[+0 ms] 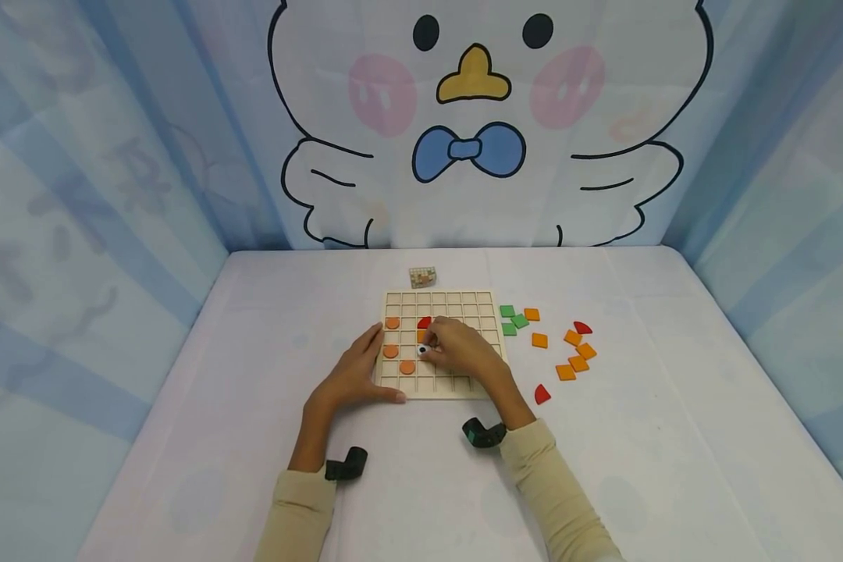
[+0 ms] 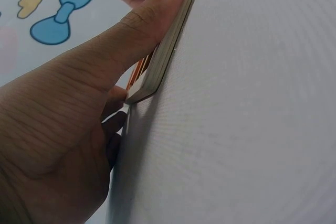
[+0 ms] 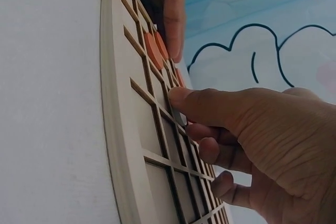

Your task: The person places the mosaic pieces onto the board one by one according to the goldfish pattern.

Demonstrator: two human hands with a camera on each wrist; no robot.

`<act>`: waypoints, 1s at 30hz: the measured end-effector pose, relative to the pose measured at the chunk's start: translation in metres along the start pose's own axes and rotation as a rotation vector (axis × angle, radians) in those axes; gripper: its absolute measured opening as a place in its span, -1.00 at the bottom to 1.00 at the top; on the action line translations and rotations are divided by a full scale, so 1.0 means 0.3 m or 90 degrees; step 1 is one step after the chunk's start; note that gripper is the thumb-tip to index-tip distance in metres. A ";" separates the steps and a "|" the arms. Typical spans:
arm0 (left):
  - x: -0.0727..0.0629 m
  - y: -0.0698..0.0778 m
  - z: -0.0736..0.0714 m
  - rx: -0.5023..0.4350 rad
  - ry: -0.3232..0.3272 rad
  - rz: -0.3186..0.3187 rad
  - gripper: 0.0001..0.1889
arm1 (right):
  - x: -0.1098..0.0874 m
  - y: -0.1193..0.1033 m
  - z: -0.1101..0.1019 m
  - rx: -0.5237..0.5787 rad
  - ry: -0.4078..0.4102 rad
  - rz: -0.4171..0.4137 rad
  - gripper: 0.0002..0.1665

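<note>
A wooden grid board [image 1: 439, 384] lies flat on the table. My left hand [image 1: 351, 375] holds its near left corner, thumb along the near edge and fingers at the left side. In the left wrist view the thumb [image 2: 142, 30] lies over the board's rim. My right hand [image 1: 464, 349] is over the middle of the grid and pinches a small white piece with a black dot [image 1: 422, 350] between thumb and fingertips, right at a cell. Just beyond are an orange square [image 1: 421, 336] and a red quarter-round piece [image 1: 425, 321]. Orange discs [image 1: 407, 367] sit in cells on the left.
Right of the board lie green squares [image 1: 509, 329], loose orange squares [image 1: 565, 372] and red quarter-round pieces [image 1: 542, 394]. A small patterned item [image 1: 422, 277] lies behind the board. A curtain with a cartoon bird [image 1: 471, 203] hangs at the table's back.
</note>
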State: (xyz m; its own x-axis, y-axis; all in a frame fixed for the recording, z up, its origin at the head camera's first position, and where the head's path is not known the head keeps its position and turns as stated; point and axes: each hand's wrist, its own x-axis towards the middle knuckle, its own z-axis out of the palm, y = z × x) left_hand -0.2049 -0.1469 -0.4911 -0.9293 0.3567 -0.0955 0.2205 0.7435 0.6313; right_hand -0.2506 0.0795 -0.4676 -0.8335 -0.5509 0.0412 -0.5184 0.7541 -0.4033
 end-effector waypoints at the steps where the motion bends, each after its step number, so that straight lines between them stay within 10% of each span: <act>1: 0.001 -0.001 0.001 0.001 -0.001 -0.001 0.38 | -0.001 0.000 -0.002 0.003 -0.001 0.003 -0.70; 30: 0.001 -0.002 0.002 -0.016 0.001 -0.004 0.37 | -0.007 0.030 -0.004 0.027 0.014 -0.008 -0.67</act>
State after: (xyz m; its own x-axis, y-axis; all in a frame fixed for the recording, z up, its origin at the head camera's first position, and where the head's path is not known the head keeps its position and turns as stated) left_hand -0.2052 -0.1470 -0.4920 -0.9311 0.3513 -0.0985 0.2069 0.7309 0.6504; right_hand -0.2539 0.0879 -0.4703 -0.8317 -0.5512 0.0668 -0.5201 0.7314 -0.4410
